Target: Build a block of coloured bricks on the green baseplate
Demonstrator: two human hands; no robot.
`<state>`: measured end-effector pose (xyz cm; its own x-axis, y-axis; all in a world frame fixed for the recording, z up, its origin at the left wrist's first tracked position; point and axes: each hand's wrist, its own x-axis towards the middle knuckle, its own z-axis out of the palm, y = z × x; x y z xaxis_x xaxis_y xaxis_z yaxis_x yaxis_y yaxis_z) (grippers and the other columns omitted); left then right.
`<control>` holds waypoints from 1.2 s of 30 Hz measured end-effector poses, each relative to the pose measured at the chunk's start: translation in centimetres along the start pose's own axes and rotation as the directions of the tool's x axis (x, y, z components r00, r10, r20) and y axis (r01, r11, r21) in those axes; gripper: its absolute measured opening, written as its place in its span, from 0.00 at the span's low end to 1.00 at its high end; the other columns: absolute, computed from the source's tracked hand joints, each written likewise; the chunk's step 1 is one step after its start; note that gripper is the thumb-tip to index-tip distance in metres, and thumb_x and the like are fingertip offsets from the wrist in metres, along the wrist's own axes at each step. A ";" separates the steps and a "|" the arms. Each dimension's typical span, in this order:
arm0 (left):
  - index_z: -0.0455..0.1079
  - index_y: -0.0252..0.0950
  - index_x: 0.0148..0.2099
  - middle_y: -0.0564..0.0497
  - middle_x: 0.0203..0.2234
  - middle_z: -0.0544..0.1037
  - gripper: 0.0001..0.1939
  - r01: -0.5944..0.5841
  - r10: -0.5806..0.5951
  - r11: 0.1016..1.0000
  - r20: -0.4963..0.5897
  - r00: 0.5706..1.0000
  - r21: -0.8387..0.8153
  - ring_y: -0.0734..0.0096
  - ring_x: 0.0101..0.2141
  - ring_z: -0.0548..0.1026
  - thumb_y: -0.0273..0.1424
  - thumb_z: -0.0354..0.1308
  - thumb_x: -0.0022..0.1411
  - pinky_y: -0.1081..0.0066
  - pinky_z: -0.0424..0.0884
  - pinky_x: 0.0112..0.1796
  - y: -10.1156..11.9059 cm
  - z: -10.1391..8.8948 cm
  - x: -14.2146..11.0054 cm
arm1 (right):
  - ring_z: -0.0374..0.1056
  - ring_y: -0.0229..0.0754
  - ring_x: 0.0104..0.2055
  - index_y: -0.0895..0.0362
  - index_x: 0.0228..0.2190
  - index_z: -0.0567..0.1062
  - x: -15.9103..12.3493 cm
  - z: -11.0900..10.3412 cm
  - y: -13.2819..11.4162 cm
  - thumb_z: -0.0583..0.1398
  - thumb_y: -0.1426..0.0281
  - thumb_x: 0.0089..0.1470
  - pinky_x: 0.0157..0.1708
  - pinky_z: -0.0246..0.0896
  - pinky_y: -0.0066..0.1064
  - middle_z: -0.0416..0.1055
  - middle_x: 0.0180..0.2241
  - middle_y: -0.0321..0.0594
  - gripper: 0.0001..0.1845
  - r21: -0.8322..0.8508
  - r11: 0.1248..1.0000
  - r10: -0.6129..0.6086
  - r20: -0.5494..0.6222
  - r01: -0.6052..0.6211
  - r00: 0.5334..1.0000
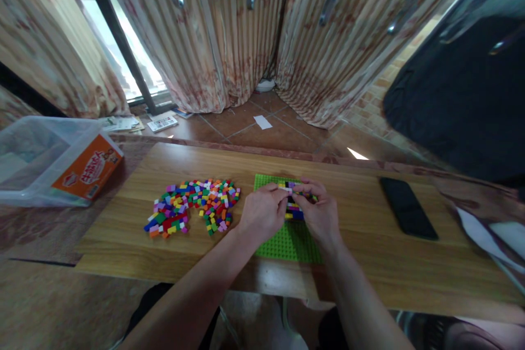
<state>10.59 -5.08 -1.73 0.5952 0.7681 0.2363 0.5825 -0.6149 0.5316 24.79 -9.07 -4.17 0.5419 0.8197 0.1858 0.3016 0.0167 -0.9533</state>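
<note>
A green studded baseplate (283, 246) lies on the wooden table, with a cluster of coloured toy bricks (293, 210) built on its upper part. Both hands are over that cluster. My left hand (264, 208) reaches in from the left, thumb and fingers pinched at a small pale brick (288, 191). From the other side, my right hand (320, 208) has its fingers bent and closed at the same spot, touching the bricks there. What sits between the right fingertips is too small to make out. The hands cover part of the cluster.
Many loose coloured bricks (172, 210) are spread in a pile left of the baseplate. A black phone (408, 208) lies to the right. Beyond the table's left end stands a clear plastic bin (45, 175) with an orange label. White papers (488, 235) are at the right edge.
</note>
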 end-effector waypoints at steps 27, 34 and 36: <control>0.80 0.38 0.39 0.51 0.32 0.82 0.14 0.226 -0.227 0.974 0.066 0.972 0.018 0.69 0.32 0.78 0.21 0.56 0.54 0.72 0.73 0.38 -9.1 -7.8 -0.6 | 0.70 0.48 0.45 0.57 0.46 0.75 0.0 0.5 0.5 0.54 0.54 0.58 0.47 0.64 0.44 0.76 0.44 0.47 0.24 -0.201 0.979 -0.042 0.006 0.042 0.999; 0.80 0.39 0.38 0.49 0.35 0.79 0.10 0.131 -0.144 0.985 0.126 0.981 0.112 0.66 0.34 0.76 0.26 0.59 0.54 0.68 0.73 0.42 -7.9 -7.5 -0.8 | 0.71 0.50 0.45 0.59 0.46 0.76 -0.3 1.0 -0.2 0.54 0.54 0.58 0.47 0.64 0.45 0.76 0.44 0.50 0.25 -0.278 0.960 -0.029 0.030 0.037 0.999; 0.79 0.39 0.38 0.47 0.35 0.78 0.10 0.114 -0.135 0.982 0.132 0.982 0.150 0.64 0.37 0.76 0.25 0.59 0.54 0.66 0.72 0.44 -7.5 -7.1 -0.7 | 0.71 0.50 0.44 0.59 0.46 0.76 -0.3 1.0 -0.3 0.54 0.54 0.58 0.47 0.65 0.44 0.77 0.43 0.50 0.25 -0.283 0.959 -0.028 0.036 0.037 0.999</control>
<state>1.89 0.21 -0.14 0.5794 0.8133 0.0528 0.7232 -0.5429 0.4269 23.75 -8.73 -4.21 0.5048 0.8389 0.2034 0.5307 -0.1158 -0.8396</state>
